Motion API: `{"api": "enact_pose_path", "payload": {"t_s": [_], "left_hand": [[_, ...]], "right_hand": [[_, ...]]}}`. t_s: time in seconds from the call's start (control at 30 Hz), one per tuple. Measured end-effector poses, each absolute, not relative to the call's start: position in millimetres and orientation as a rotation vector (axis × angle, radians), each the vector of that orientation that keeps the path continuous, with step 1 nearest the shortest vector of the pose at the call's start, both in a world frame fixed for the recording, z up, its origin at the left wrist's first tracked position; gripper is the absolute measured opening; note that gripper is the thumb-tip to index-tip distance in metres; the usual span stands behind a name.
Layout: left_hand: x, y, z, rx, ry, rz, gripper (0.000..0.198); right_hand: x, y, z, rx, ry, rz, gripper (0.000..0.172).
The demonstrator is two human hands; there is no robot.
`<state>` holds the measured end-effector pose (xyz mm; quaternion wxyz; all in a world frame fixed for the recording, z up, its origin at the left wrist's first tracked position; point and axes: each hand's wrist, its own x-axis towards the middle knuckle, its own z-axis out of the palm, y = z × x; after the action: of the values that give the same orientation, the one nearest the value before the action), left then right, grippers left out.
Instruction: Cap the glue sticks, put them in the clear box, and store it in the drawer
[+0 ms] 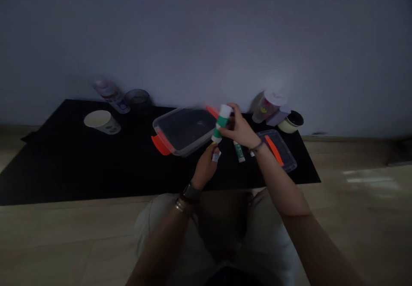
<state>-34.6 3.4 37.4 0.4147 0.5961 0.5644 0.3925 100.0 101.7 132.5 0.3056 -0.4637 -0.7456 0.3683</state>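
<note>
Green tube held up in dim light, with little room for a slip

The right hand (236,127) has its fingers wrapped around a green-and-white tube (222,124), tilted above the worktop (128,174) just beside the container. The left hand (205,168) sits below, curled on a small white piece (216,155); blur hides whether it meets the tube.

If the right grip slackened, I reckon the tube would drop onto the worktop or clip the container. The white piece could slip too, being so small and pinched at its edge. The right forearm reaches across the lid, so lowering that arm might shove the lid or the loose tube aside.

I count two green tubes, one held and one lying down (239,152); one clear container (193,147) with two orange clips showing; one clear lid (289,159); one paper cup (102,120); one spray can (111,95); one dark bowl (138,99); one lidded tumbler (268,106); one purplish box (279,115); one pale bowl (289,125).
</note>
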Motion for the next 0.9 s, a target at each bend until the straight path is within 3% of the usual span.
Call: {"api": "enact_pose_path", "payload": {"t_s": [0.1, 0.23, 0.33, 0.5, 0.67, 0.9], "left_hand": [[-28.7, 4.2, 29.4, 1.397, 1.267, 1.099, 0.049], [-20.0, 0.3, 22.3, 1.475, 1.199, 0.855, 0.046], [-14.5, -4.4, 21.0, 1.469, 1.210, 0.712, 0.044], [-8.2, -16.2, 24.6, 1.356, 1.167, 0.715, 0.042], [0.1, -26.0, 32.1, 1.086, 0.999, 0.710, 0.054], [8.3, -17.6, 50.4, 0.792, 0.833, 0.712, 0.055]], "right_hand": [[147.8, 71.3, 103.0, -1.290, -1.672, 1.293, 0.076], [157.1, 39.8, 53.2, -1.408, -1.364, 1.627, 0.046], [148.2, 31.8, 40.2, -1.483, -1.538, 1.491, 0.033], [149.6, 34.2, 50.4, -1.522, -1.822, 0.997, 0.029], [154.0, 36.9, 57.5, -1.490, -1.802, 1.056, 0.019], [156.0, 46.1, 58.8, -1.420, -1.669, 1.141, 0.019]]}}
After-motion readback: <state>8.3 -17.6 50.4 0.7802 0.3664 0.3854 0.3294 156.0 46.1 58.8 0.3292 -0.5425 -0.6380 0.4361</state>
